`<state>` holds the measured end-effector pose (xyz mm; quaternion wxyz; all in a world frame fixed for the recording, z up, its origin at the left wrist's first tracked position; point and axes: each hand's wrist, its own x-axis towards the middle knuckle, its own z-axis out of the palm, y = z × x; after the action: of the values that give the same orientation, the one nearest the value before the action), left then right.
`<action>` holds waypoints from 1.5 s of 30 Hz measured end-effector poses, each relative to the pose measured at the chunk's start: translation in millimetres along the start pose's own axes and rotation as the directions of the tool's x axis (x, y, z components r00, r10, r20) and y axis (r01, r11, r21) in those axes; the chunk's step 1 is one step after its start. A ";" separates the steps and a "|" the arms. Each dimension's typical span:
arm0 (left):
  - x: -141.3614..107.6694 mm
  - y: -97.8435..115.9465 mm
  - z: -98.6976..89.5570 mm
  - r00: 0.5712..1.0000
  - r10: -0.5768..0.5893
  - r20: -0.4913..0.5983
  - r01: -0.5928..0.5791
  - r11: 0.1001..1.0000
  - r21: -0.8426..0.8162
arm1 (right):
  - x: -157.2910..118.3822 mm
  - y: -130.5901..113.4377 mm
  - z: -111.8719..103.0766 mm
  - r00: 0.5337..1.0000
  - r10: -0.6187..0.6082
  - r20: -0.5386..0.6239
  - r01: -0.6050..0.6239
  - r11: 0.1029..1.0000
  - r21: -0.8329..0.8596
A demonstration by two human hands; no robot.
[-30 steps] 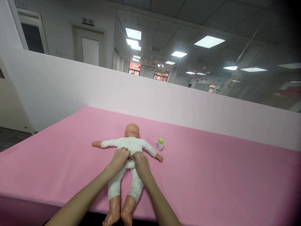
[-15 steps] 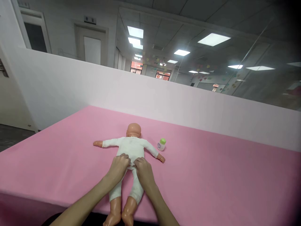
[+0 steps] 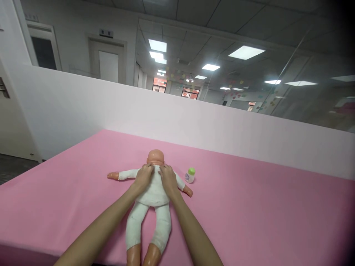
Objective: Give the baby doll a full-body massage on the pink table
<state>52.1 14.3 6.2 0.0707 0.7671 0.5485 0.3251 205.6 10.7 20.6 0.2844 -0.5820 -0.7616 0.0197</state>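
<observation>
A baby doll in a white cloth suit lies on its front, with the back of its bald head toward me and its arms spread. On the left side of its upper back, just below the neck, my left hand is closed, fingers curled in against the white cloth. Mirroring it on the right side, my right hand is also closed on the doll's upper back. A narrow strip of cloth shows between the two hands. The fingertips are mostly hidden under the knuckles.
A pink padded table bears the doll. To the right of the doll's arm stands a small clear jar with a green lid. Behind the table runs a low white wall with glass above it. A door is at the far left.
Both my hands have moved up the doll's back, from its waist to just below its neck. The jar stays beside the doll's arm. The view has tilted slightly upward.
</observation>
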 end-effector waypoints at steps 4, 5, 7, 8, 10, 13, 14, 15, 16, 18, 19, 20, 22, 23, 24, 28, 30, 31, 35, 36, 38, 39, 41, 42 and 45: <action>13.3 -8.1 18.2 0.998 -0.056 0.037 0.053 0.995 0.087 | 8.4 9.0 24.0 0.997 0.008 0.076 0.005 0.983 -0.181; 14.8 -9.3 21.0 0.997 -0.072 0.039 0.067 0.992 0.103 | 9.4 11.1 28.5 0.995 0.027 0.096 -0.007 0.979 -0.206; 16.3 -9.8 24.9 0.995 -0.091 0.047 0.085 0.988 0.130 | 11.0 14.8 36.0 0.992 0.062 0.113 -0.035 0.972 -0.233; 16.6 -9.4 25.9 0.994 -0.097 0.053 0.088 0.986 0.141 | 11.6 16.3 38.8 0.991 0.074 0.113 -0.046 0.970 -0.239; 16.4 -7.8 26.0 0.993 -0.103 0.064 0.091 0.983 0.158 | 11.9 18.2 41.5 0.991 0.085 0.108 -0.057 0.970 -0.237; 12.9 -5.6 21.4 0.993 -0.096 0.073 0.083 0.982 0.167 | 8.3 18.0 37.3 0.992 0.078 0.099 -0.054 0.973 -0.226; 10.6 -5.2 18.8 0.993 -0.089 0.073 0.076 0.983 0.167 | 5.6 17.1 34.0 0.994 0.064 0.091 -0.044 0.977 -0.207; 7.6 -4.9 15.9 0.994 -0.078 0.070 0.066 0.984 0.168 | 2.4 15.7 30.2 0.996 0.045 0.079 -0.031 0.984 -0.174; 4.2 -4.7 12.9 0.996 -0.064 0.065 0.052 0.984 0.169 | -1.3 14.1 26.2 0.998 0.021 0.065 -0.012 0.992 -0.127; -3.6 -4.1 7.6 0.998 -0.031 0.055 0.021 0.986 0.167 | -9.2 10.2 19.1 0.999 -0.030 0.028 0.031 0.999 -0.013; -7.4 -3.7 5.5 0.998 -0.016 0.052 0.007 0.986 0.166 | -12.7 8.1 16.5 0.999 -0.048 0.013 0.048 0.998 0.032; -10.8 -3.1 4.0 0.998 -0.003 0.055 -0.006 0.987 0.161 | -15.5 6.0 14.6 0.998 -0.058 0.007 0.057 0.997 0.052; -15.7 -1.5 2.5 0.997 0.021 0.076 -0.031 0.990 0.135 | -18.6 2.0 13.7 0.998 -0.057 0.034 0.057 0.998 0.021; -17.2 -0.6 2.5 0.996 0.033 0.089 -0.043 0.992 0.116 | -18.8 0.3 14.5 0.997 -0.047 0.058 0.048 0.999 -0.015; -17.9 0.2 2.9 0.994 0.043 0.101 -0.052 0.994 0.098 | -18.3 -1.2 16.1 0.996 -0.033 0.084 0.037 0.998 -0.053; -15.7 2.5 7.0 0.989 0.010 0.144 -0.027 0.993 0.112 | -13.6 -4.6 25.8 0.992 0.029 0.121 -0.013 0.991 -0.132; -13.4 2.7 8.6 0.987 -0.015 0.162 -0.008 0.989 0.145 | -12.2 -4.5 28.8 0.991 0.040 0.126 -0.022 0.990 -0.138; -12.6 2.6 8.5 0.986 -0.017 0.165 -0.008 0.988 0.153 | -12.3 -4.2 28.9 0.991 0.038 0.125 -0.021 0.991 -0.134; -14.3 2.1 -1.0 0.987 0.002 0.160 -0.023 0.991 0.130 | -20.2 -3.1 17.0 0.994 0.005 0.106 0.003 0.997 -0.082; -16.1 2.0 -5.3 0.989 0.010 0.150 -0.027 0.993 0.111 | -23.9 -3.3 11.8 0.995 -0.004 0.102 0.011 0.998 -0.067; -20.9 1.5 -13.9 0.993 0.034 0.116 -0.042 0.997 0.072 | -32.1 -4.2 1.4 0.994 -0.015 0.104 0.018 0.999 -0.032; -23.4 1.2 -17.4 0.994 0.046 0.099 -0.052 0.997 0.054 | -36.0 -4.8 -2.8 0.994 -0.016 0.108 0.017 1.000 -0.014; -27.9 0.6 -20.9 0.993 0.062 0.104 -0.065 0.997 0.028 | -42.1 -5.6 -7.3 0.993 -0.017 0.116 0.015 1.000 0.023; -29.5 0.4 -20.8 0.990 0.062 0.125 -0.065 0.998 0.018 | -44.0 -5.7 -7.2 0.993 -0.022 0.117 0.018 0.999 0.034; -30.6 0.6 -14.0 0.980 0.046 0.194 -0.050 0.999 0.017 | -44.8 -4.2 1.3 0.994 -0.028 0.108 0.026 0.999 0.022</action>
<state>38.8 -16.6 4.5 0.1074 0.8087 0.5241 0.2445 208.6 -30.5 2.7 0.2488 -0.5669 -0.7834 0.0554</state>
